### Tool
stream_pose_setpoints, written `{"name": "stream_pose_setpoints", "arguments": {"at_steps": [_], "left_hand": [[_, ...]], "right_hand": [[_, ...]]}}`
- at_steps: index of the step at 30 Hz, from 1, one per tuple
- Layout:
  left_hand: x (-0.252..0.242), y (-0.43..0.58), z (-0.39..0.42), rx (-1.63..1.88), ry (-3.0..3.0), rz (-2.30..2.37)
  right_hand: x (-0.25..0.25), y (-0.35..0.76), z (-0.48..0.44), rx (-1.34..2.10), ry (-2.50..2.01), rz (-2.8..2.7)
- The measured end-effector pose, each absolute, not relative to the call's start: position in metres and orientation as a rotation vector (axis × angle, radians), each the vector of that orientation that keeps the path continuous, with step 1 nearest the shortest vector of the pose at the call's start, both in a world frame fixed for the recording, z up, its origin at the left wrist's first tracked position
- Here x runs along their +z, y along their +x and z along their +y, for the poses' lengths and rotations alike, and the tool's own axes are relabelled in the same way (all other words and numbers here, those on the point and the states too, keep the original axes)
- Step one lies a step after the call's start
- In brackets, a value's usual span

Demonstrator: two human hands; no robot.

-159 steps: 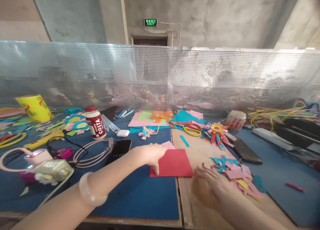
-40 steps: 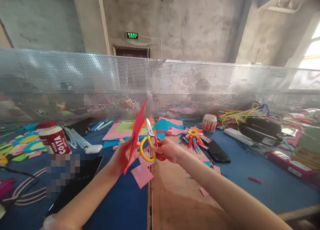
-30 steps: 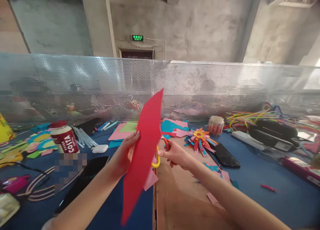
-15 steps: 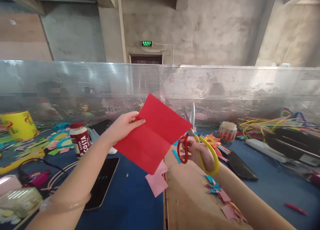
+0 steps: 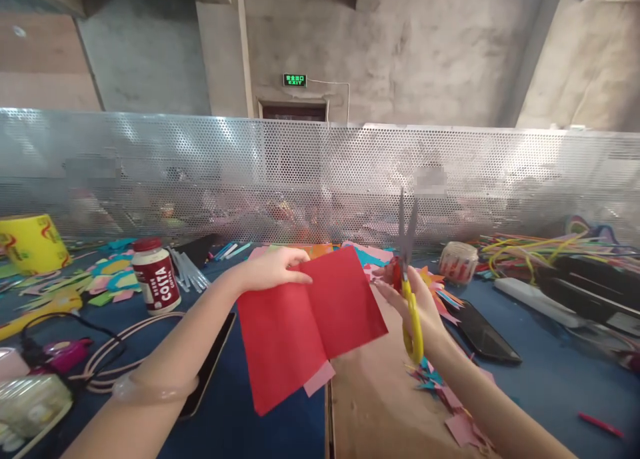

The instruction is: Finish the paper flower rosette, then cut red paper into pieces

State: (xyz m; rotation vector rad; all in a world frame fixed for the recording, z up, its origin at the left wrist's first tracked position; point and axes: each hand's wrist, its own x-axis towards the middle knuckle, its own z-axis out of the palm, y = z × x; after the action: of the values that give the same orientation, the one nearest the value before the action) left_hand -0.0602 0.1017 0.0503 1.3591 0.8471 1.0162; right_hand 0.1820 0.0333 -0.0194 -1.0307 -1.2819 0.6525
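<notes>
The left hand (image 5: 273,269) is pinching the creased red paper (image 5: 305,326) at its top edge. Right of the paper, the right hand (image 5: 415,306) is gripping upright scissors (image 5: 407,266), blades slightly parted, no cut made yet.

My tabletop (image 5: 550,386), a blue mat with a bare wooden strip, carries a Costa bottle (image 5: 156,277), a yellow tape roll (image 5: 31,243), a black phone (image 5: 484,324) and paper scraps (image 5: 457,419).
</notes>
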Motion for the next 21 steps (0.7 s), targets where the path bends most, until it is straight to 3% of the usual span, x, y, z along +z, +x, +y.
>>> {"name": "stream_pose_setpoints", "arguments": {"at_steps": [3, 6, 12, 16, 21], "left_hand": [[0.052, -0.048, 0.095, 0.677, 1.789, 0.881], [0.054, -0.048, 0.094, 0.694, 1.996, 0.961], [0.026, -0.068, 0.103, 0.887, 1.66, 0.967], [-0.02, -0.055, 0.099, 0.777, 1.47, 0.88], [-0.055, -0.025, 0.098, 0.876, 1.525, 0.983]], "right_hand": [[-0.025, 0.18, 0.034, 0.911, -0.998, -1.292], [-0.033, 0.18, 0.035, 0.988, -0.943, -1.315], [-0.034, 0.187, 0.042, 0.972, -0.92, -1.122], [-0.032, 0.188, 0.047, 0.949, -0.858, -0.95], [-0.036, 0.198, 0.054, 0.88, -0.909, -0.916]]}}
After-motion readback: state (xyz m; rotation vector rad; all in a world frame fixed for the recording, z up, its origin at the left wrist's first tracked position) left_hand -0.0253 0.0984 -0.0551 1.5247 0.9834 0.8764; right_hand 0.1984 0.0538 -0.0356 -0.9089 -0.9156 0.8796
